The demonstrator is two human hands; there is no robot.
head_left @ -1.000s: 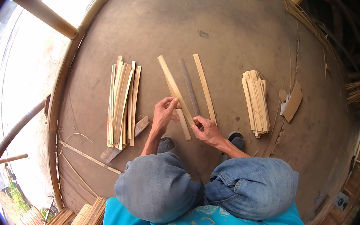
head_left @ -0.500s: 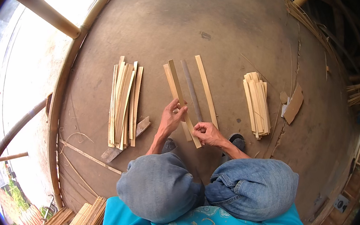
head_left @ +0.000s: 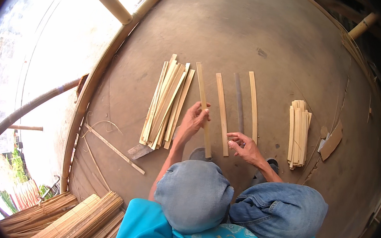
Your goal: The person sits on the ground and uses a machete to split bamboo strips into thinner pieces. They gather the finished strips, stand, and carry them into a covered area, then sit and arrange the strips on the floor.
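My left hand point(head_left: 192, 120) is closed around the middle of a flat wooden slat point(head_left: 206, 138), held upright in the view just right of a loose pile of longer slats point(head_left: 164, 107). My right hand point(head_left: 244, 148) holds nothing; its thumb and fingers are apart, beside the lower end of a second slat point(head_left: 221, 102) lying on the floor. To the right of that slat lie a dark grey strip point(head_left: 238, 96) and another pale slat point(head_left: 253, 97), roughly parallel.
A stack of shorter slats point(head_left: 298, 131) lies at right, near a torn cardboard piece point(head_left: 331, 141). Bundles of long split strips point(head_left: 72, 226) fill the lower left. A thin stick point(head_left: 118, 150) lies on the floor, and a bamboo rail point(head_left: 116, 57) edges the left side.
My left hand has moved the held slat left, away from the one on the floor. My right hand has let go of its lower end and opened. The view has shifted.
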